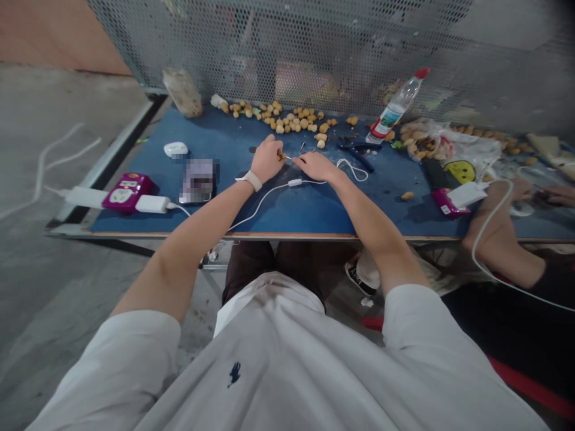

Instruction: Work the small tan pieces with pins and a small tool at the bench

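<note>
My left hand (266, 158) is closed around a small tan gourd (281, 155), which its fingers partly cover. Facing it, my right hand (314, 166) pinches a thin pen-like tool (288, 158) whose metal tip points at the gourd, touching it or very near. The rest of the tool is hidden by my fingers. A white cable with an inline switch (295, 182) runs under my right wrist and loops beyond it. Behind my hands lies a heap of small tan gourds (294, 123). Pliers with dark handles (360, 157) rest to the right of my right hand.
On the blue table (215, 218) are a purple power adapter (127, 193), a white mouse-shaped object (175, 149), a blurred-out flat item (198, 181) and a cloudy bag (183, 93). A red-capped bottle (390, 118) leans at the mesh panel. At right, another person's hands work beside a plastic bag (471, 149).
</note>
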The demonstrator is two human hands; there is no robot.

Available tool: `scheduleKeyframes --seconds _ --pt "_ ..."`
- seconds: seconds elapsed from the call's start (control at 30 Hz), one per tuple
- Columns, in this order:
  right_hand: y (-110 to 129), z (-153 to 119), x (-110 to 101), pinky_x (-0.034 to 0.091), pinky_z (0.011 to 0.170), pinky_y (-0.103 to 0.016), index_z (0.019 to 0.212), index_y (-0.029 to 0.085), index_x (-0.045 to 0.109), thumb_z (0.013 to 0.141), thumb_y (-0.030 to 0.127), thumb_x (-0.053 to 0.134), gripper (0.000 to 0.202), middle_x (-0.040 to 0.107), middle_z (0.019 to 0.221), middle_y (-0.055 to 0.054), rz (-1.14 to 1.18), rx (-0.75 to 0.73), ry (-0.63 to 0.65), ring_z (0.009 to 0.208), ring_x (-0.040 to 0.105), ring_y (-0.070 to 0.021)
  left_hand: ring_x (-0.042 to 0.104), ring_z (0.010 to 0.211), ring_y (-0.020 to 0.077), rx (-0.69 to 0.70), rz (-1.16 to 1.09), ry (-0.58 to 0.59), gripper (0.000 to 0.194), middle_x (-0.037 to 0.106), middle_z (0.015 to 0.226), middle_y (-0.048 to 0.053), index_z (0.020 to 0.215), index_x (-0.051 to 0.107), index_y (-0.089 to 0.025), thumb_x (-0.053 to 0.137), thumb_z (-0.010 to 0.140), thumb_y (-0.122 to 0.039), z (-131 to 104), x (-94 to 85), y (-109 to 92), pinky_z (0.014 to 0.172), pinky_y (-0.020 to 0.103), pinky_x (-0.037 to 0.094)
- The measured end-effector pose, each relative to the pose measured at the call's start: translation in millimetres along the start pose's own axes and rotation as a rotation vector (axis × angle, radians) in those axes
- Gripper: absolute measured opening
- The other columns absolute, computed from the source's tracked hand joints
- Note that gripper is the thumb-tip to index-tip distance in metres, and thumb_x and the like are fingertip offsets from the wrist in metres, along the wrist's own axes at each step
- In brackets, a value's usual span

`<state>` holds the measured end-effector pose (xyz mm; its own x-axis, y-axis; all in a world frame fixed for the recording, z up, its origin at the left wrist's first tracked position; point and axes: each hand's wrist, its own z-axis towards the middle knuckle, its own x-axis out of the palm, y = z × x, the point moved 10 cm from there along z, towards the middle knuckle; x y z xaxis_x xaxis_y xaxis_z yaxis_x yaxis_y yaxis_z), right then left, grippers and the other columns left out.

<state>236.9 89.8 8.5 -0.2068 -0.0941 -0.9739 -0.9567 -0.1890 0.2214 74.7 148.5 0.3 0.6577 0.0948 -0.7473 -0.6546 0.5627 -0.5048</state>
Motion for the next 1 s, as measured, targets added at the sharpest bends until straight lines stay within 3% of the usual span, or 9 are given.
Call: scheduleKeyframes --seconds 0.5,0.73,1.0 --pt "-3.2 -2.1 -2.1 0.057 0.108 -0.044 0.093 0.025 0.079 0.139 0.057 0.050 0.063 0.094 0.120 -0.019 0.051 0.027 0.016 0.123 0.087 -0.0394 0.080 0.132 0.0405 0.027 -0.011 0.002 0.009 0.080 0.126 0.013 0.108 0.078 -0.028 0.087 0.111 -0.028 -5.0 -10.6 -15.1 0.125 0.060 0.068" --pt "0.4 -8.3 -6.6 0.054 0.103 -0.040 0.091 0.025 0.072 0.140 0.054 0.048 0.062 0.093 0.113 -0.017 0.110 0.024 0.033 0.116 0.085 -0.0360 0.079 0.135 0.0416 0.018 -0.008 0.012 0.010 0.080 0.126 0.014 0.112 0.078 -0.028 0.087 0.114 -0.032 -5.0 -9.5 -14.2 0.125 0.061 0.067" --pt "0.3 -7.0 -6.0 0.054 0.103 -0.041 0.087 0.026 0.071 0.139 0.054 0.050 0.062 0.091 0.108 -0.016 0.104 0.034 0.035 0.113 0.084 -0.0358 0.080 0.134 0.0435 -0.011 0.013 0.019 0.019 0.080 0.133 0.016 0.107 0.073 -0.027 0.091 0.109 -0.026 -3.9 -4.2 -7.8 0.125 0.062 0.067"
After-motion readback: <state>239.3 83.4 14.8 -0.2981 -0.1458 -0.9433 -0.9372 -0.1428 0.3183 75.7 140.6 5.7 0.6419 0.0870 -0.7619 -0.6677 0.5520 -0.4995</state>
